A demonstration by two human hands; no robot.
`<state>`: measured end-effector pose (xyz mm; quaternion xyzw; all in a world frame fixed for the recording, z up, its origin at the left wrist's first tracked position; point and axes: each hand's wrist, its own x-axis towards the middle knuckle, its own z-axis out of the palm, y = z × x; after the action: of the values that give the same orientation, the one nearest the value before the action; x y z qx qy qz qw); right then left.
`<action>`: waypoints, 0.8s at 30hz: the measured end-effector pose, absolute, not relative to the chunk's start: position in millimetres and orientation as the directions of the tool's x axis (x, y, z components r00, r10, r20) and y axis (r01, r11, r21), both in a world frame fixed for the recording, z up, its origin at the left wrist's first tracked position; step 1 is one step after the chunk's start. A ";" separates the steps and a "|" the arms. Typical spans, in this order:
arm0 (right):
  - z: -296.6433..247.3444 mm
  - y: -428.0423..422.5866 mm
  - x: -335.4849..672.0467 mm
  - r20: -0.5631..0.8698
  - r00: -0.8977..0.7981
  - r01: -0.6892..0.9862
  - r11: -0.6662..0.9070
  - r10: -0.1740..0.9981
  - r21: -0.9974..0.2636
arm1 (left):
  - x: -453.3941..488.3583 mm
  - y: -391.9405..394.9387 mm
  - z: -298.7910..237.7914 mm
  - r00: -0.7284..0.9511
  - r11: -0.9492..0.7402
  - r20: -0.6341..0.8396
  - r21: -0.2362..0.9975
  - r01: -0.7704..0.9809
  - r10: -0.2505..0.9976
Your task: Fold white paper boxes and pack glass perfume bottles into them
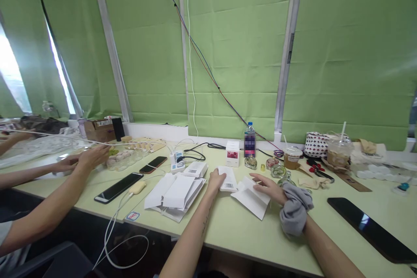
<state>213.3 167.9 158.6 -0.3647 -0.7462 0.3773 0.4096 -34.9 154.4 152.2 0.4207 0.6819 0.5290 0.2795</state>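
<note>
My left hand [217, 179] is closed on a white flat carton [229, 174] with a barcode near its lower end. At its right, my right hand [270, 187] has its thumb and fingers on a folded white card piece [252, 202], which spreads open over the table. The two white pieces meet between my hands; whether they are joined, I cannot tell. A grey scrunchie [295, 208] circles my right wrist. Left of my left hand lies a loose stack of flattened white cartons [179, 191]. Beyond my hands, an upright white box [232, 154] shows a pink picture.
Behind my right hand stand a bottle [250, 141], small glass jars [278, 170] and iced drink cups [339, 152]. A large dark phone [371, 228] lies at right. Phones [119, 187], a charger block [177, 161] and cables lie left. A co-worker's arms [61, 191] reach over the table's left side.
</note>
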 end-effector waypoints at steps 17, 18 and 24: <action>154.2 167.8 200.8 0.473 -0.387 0.228 0.579 0.792 -0.783 | -15.8 141.3 186.0 -0.266 -0.353 0.448 0.873 0.337 0.854; 156.6 164.9 199.6 0.482 -0.380 0.187 0.576 0.790 -0.796 | -13.2 140.2 186.8 -0.236 -0.389 0.494 0.840 0.378 0.837; 159.7 158.3 197.5 0.432 -0.336 -0.024 0.451 0.837 -0.892 | 8.8 130.2 173.8 0.005 -0.518 0.682 0.550 0.655 0.731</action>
<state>197.5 158.3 159.7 -0.2934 -0.6925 0.4343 0.4958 8.8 130.2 173.8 0.7078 0.4897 0.5077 0.0375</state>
